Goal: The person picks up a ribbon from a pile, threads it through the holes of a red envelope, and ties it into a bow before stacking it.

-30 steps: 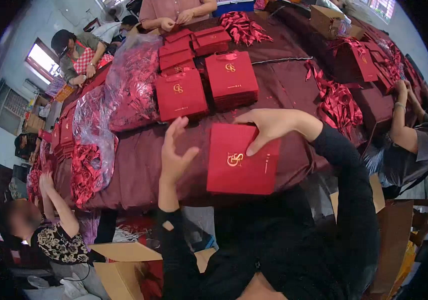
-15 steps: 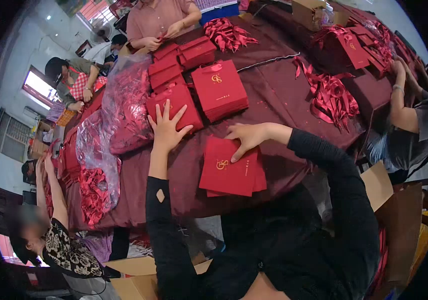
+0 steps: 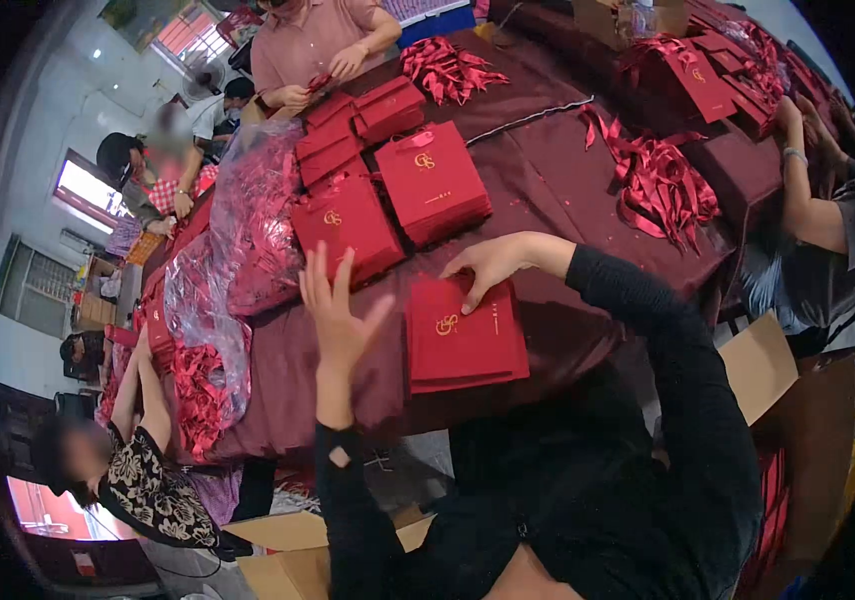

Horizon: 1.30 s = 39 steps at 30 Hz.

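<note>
My right hand (image 3: 496, 268) grips the far edge of a small stack of flat red paper bags (image 3: 478, 350) with a gold logo, thumb on top and fingers hidden behind. The stack lies near the table's front edge, nearly squared up. My left hand (image 3: 340, 315) is in the air left of it, fingers spread, holding nothing. Beyond the hands, two taller piles of red bags stand side by side: the left pile (image 3: 348, 225) and the right pile (image 3: 435, 185), which has a ribbon at its top edge.
A clear plastic bag of red ribbons (image 3: 258, 225) lies to the left, with loose ribbons (image 3: 663, 190) on the right. More red bags (image 3: 388, 108) stand behind. Co-workers' hands (image 3: 348, 62) work around the cloth-covered table (image 3: 538, 160). Open cardboard boxes (image 3: 763, 365) stand near me.
My left hand has lifted off the left pile and come toward me. The small stack under my right hand has become more even, its lower bags less fanned out.
</note>
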Tool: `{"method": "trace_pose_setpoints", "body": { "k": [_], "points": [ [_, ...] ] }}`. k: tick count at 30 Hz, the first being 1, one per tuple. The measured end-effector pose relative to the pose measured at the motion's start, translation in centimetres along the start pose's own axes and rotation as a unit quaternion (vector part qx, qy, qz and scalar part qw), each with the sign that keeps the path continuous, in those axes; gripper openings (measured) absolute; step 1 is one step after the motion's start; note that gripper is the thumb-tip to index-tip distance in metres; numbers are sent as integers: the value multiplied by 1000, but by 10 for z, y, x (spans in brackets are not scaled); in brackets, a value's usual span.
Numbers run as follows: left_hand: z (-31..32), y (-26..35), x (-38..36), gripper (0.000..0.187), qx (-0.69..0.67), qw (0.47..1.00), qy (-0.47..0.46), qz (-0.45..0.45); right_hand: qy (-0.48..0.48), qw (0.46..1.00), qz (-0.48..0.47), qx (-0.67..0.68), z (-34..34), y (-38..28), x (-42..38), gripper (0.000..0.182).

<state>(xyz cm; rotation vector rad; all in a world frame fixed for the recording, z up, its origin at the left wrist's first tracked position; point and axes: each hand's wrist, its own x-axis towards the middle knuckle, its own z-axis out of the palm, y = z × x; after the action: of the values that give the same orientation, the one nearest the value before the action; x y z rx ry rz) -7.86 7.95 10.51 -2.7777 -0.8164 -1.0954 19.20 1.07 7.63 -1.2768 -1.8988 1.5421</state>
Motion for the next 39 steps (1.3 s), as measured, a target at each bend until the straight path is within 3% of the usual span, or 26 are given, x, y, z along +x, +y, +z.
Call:
{"method": "trace_pose_setpoints", "body": {
  "k": [2, 4, 6, 7, 8, 9, 10, 12, 14, 17, 18, 20, 21, 23, 25, 27, 28, 29, 31, 32, 33, 35, 36, 37, 38, 39],
  "points": [
    [-17, 75, -30, 76, -128, 987, -55, 86, -58, 994, 73, -59, -2, -12, 5, 69],
    [-9, 133, -52, 75, -74, 968, -165, 173, -76, 984, 104, -127, -4, -15, 12, 72],
    [20, 141, -72, 71, 7, 966, -177, 187, -108, 968, 151, -167, -2, -15, 18, 66],
    [20, 142, -75, 68, -28, 971, -171, 164, -119, 959, 171, -194, -2, -34, 18, 61],
    [19, 142, -79, 65, -62, 975, -159, 143, -194, 910, 270, -249, -1, -77, 14, 58],
    [22, 142, -85, 58, -1, 977, -122, 174, -183, 957, 203, -100, -3, -28, 21, 50],
    [19, 139, -86, 53, 8, 979, -104, 175, -168, 971, 166, -29, 3, -44, 16, 44],
    [4, 127, -86, 45, 8, 980, -79, 181, -156, 978, 127, -59, 12, -51, 25, 45],
    [-18, 103, -84, 44, 37, 977, -80, 197, -85, 968, 111, 207, 20, -61, 35, 49],
    [-55, 55, -89, 67, 140, 942, -158, 261, -20, 958, 59, 279, 45, -81, 60, 45],
    [-92, 53, -78, 82, 74, 942, -264, 194, -5, 946, 47, 320, 59, -81, 72, 40],
    [-119, 43, -88, 98, 10, 958, -268, 100, 8, 918, 59, 391, 86, -75, 100, 37],
    [-121, 37, -100, 90, -4, 971, -234, 41, 15, 914, 46, 403, 97, -68, 114, 37],
    [-101, 24, -127, 83, 134, 975, -154, -84, 63, 928, 45, 365, 119, -45, 139, 40],
    [-93, 22, -141, 81, 147, 943, -207, -215, 61, 933, 69, 348, 123, -33, 151, 46],
    [-82, 17, -154, 87, 100, 928, -239, -268, 116, 978, -113, 134, 127, -30, 155, 59],
    [-81, 16, -157, 87, 103, 927, -236, -271, 170, 973, -80, -132, 123, -33, 149, 72],
    [-79, 17, -160, 88, 21, 936, -195, -292, 168, 973, -83, -133, 120, -34, 147, 72],
    [-81, 20, -158, 98, -83, 923, -160, -340, 285, 923, -111, -235, 119, -34, 142, 83],
    [-83, 22, -158, 98, -83, 923, -158, -342, 333, 901, -118, -252, 121, -35, 140, 72],
    [-85, 24, -157, 101, -38, 931, -138, -337, 331, 901, -119, -253, 122, -40, 137, 72],
    [-88, 33, -153, 103, 5, 936, -117, -330, 294, 941, -161, 38, 121, -51, 126, 48],
    [-94, 40, -150, 104, 41, 943, -76, -322, 295, 941, -160, 38, 117, -57, 117, 48],
    [-98, 47, -147, 105, 77, 946, -35, -312, 254, 939, -185, 141, 113, -63, 107, 37],
    [-100, 54, -146, 96, 48, 960, 39, -272, 209, 924, -207, 244, 109, -72, 95, 26],
    [-99, 62, -144, 89, 27, 966, 108, -232, 234, 918, -208, 246, 102, -83, 74, 21]
  ]
}}
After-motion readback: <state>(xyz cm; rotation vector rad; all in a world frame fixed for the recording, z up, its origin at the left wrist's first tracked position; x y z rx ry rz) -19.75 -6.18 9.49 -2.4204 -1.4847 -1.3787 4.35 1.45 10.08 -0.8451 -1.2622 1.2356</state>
